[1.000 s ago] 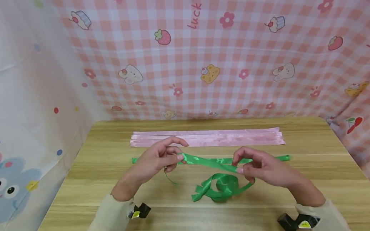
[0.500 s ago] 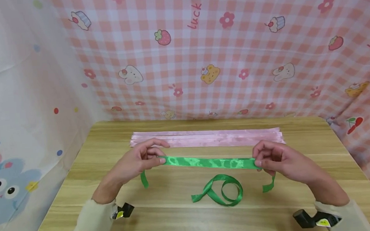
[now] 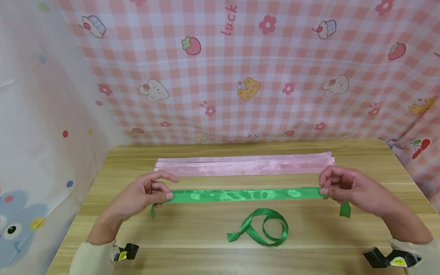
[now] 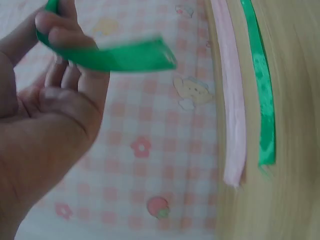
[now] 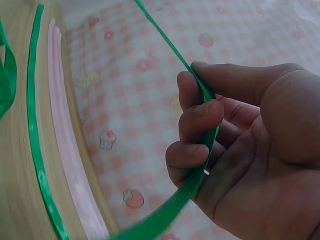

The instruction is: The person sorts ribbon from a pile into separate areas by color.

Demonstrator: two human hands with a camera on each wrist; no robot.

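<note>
A green satin ribbon (image 3: pixel 243 194) stretches nearly level above the table between both hands. My left hand (image 3: pixel 147 194) pinches it near one end between thumb and fingers, and the short loose end hangs below; the left wrist view shows that tail (image 4: pixel 135 56). Near the other end my right hand (image 3: pixel 351 186) pinches it, its tail (image 3: pixel 345 209) dangling. On the table in front lies a loosely curled green ribbon (image 3: pixel 246 226). Another green ribbon (image 4: pixel 263 90) lies flat and straight on the table; in the head view the stretched ribbon mostly hides it.
Several pink ribbon strips (image 3: pixel 245 165) lie side by side along the back of the wooden table (image 3: pixel 198 267). Behind the table hangs a pink checked cloth (image 3: pixel 215 69). A white printed curtain (image 3: pixel 23 125) is at the left.
Both hands have moved apart, left hand leftward and right hand rightward, pulling the held ribbon out straight. The curled ribbon stays on the table.
</note>
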